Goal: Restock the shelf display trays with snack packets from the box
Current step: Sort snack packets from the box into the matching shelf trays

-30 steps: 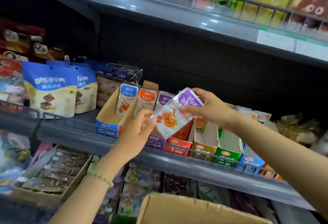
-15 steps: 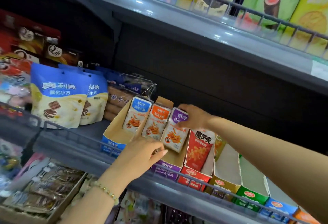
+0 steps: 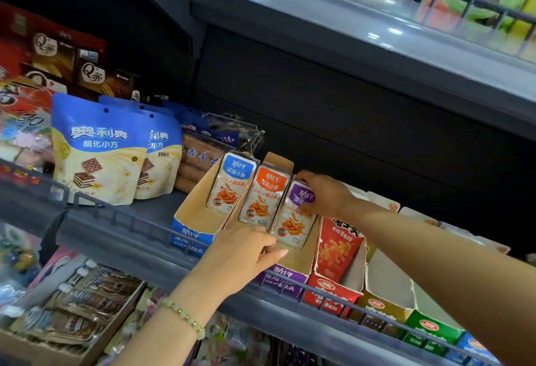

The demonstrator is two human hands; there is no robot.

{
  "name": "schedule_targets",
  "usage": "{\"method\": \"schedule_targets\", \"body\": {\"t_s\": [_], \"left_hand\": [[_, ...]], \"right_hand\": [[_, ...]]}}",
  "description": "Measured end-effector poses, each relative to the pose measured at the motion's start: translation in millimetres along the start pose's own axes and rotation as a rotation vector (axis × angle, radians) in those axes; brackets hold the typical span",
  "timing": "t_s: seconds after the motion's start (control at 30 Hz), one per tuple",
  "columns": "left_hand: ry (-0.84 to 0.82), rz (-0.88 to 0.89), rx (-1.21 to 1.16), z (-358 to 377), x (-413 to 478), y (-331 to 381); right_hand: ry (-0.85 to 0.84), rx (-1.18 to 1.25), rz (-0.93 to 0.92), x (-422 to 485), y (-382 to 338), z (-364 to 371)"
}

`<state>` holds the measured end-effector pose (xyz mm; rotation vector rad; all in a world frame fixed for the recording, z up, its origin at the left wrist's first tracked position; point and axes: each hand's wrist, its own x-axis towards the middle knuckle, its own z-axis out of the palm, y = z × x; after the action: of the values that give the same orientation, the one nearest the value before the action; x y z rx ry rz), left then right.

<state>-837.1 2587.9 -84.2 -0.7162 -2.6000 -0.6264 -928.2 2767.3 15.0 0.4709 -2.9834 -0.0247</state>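
A purple-topped snack packet (image 3: 294, 217) stands in the purple display tray (image 3: 285, 277) on the middle shelf. My right hand (image 3: 324, 194) grips its top edge from the right. My left hand (image 3: 240, 252) rests at the tray's front, fingers extended toward the packet's lower edge. To the left, an orange-topped packet (image 3: 265, 196) and a blue-topped packet (image 3: 232, 183) stand in the neighbouring trays; the blue tray (image 3: 188, 233) is leftmost. The supply box is out of view.
A red packet (image 3: 338, 246) stands in the red tray (image 3: 330, 294) just right. Further right sit yellow, green and blue trays (image 3: 429, 328). Blue wafer bags (image 3: 95, 151) stand at left. A wire rail (image 3: 290, 281) fronts the shelf; another shelf (image 3: 348, 26) hangs overhead.
The purple packet, held in the air in both hands a second ago, now stands in the purple tray. My left hand has dropped to the tray front; my right hand stays on the packet's top.
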Motion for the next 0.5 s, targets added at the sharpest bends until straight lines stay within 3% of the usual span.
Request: {"method": "schedule_targets", "body": {"t_s": [0.33, 0.5], "left_hand": [[0.005, -0.014, 0.000, 0, 0, 3], [0.028, -0.033, 0.000, -4, -7, 8]], "right_hand": [[0.087, -0.050, -0.086, 0, 6, 0], [0.127, 0.046, -0.096, -15, 9, -11]]}}
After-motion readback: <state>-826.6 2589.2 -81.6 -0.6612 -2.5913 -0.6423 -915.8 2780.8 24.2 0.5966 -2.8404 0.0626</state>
